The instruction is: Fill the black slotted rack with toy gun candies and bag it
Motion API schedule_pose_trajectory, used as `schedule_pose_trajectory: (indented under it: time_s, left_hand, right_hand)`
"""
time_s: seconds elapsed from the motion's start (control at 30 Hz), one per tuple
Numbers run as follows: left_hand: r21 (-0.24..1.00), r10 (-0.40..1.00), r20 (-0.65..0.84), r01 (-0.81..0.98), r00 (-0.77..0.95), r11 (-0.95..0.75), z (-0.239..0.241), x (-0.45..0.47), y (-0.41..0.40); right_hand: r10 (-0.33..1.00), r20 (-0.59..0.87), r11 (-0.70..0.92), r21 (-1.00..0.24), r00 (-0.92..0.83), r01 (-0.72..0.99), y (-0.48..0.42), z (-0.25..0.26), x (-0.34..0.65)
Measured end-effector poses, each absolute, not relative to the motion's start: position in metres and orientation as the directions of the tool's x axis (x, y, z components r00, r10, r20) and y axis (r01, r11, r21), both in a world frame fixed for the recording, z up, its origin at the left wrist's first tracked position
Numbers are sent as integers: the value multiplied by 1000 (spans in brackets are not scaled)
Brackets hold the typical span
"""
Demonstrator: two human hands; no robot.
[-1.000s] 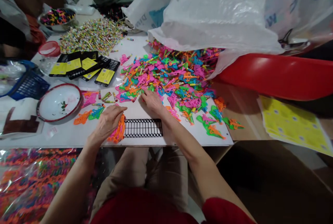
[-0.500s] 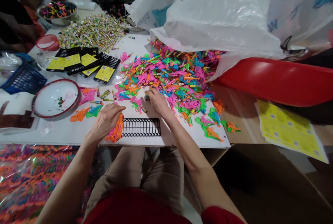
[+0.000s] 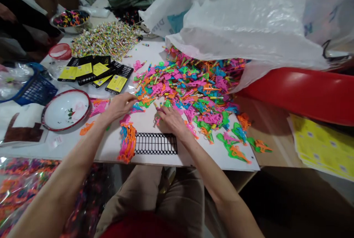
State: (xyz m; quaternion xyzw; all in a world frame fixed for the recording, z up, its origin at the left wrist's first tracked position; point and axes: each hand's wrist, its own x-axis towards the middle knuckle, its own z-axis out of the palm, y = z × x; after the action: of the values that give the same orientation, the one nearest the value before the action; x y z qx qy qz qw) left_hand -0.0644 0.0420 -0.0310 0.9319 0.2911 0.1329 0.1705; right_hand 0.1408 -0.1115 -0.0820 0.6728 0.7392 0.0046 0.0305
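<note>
At the left edge of the pile, my left hand [image 3: 121,106] reaches out with its fingers loosely apart, close to small blue and orange toys. My right hand [image 3: 172,121] is closed at the fingertips on a pink plastic toy [image 3: 157,121], partly hidden by the fingers. Below the hands lies a black plastic rack [image 3: 156,144] with rows of slots. Its left end is covered by a row of orange, pink and blue toys [image 3: 127,142]. The heap of bright plastic toys [image 3: 182,87] spreads just beyond both hands.
Left stand a red-rimmed white bowl [image 3: 46,120], a blue basket [image 3: 41,87] and black racks with yellow cards [image 3: 116,83]. Small printed tubes [image 3: 107,39] are heaped behind. A white sack [image 3: 235,20], red tub [image 3: 301,94] and yellow sheets [image 3: 323,142] lie right.
My left hand has moved forward from the toys on the rack to the pile's edge, uncovering the row. My right hand stays near the pile's front, a pink toy now at its fingertips.
</note>
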Motion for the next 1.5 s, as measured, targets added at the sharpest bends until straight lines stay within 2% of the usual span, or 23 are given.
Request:
schedule_pose_trajectory:
  time_s: [0.1, 0.2, 0.3, 0.47, 0.6, 0.77, 0.9, 1.0, 1.17, 1.33, 1.5]
  left_hand:
    - [260, 372, -26, 366, 928, -894, -57, -23, 58]
    - [232, 212, -42, 216, 976, -949, -81, 18, 53]
    - [218, 91, -63, 102, 994, -971, -94, 45, 46]
    - [189, 39, -30, 44, 999, -981, -96, 42, 56]
    - [183, 73, 36, 66, 997, -981, -94, 29, 65]
    - [224, -108, 14, -109, 994, -969, -107, 55, 60]
    - [243, -160, 25, -161, 987, -956, -117, 79, 58]
    - [265, -171, 28, -172, 985, -949, -123, 84, 57]
    - [244, -102, -1, -98, 995, -965, -119, 80, 38]
    - [247, 29, -1, 28, 1000, -969, -98, 79, 39]
    - [389, 265, 81, 215, 961, -896, -43, 54, 55]
  right_hand:
    - [999, -33, 37, 79, -35, 996, -127, -83, 134]
    - [999, 0, 43, 92, -43, 995, -133, -79, 129]
    - [993, 7, 116, 59, -117, 991, -126, -72, 130]
    - [982, -136, 121, -84, -131, 989, -110, -66, 134]
    - [983, -144, 85, -169, -110, 982, -114, -67, 130]
    - [985, -155, 40, -255, -81, 966, -126, -63, 121]
    - [980, -195, -31, -297, -29, 954, -127, -61, 119]
    - [981, -192, -47, -390, -31, 920, -128, -65, 121]
    - [996, -82, -14, -546, -37, 837, -135, -79, 123]
    - [998, -52, -64, -544, 42, 837, -127, -93, 124]
    - [989, -40, -140, -556, 141, 819, -128, -90, 122]
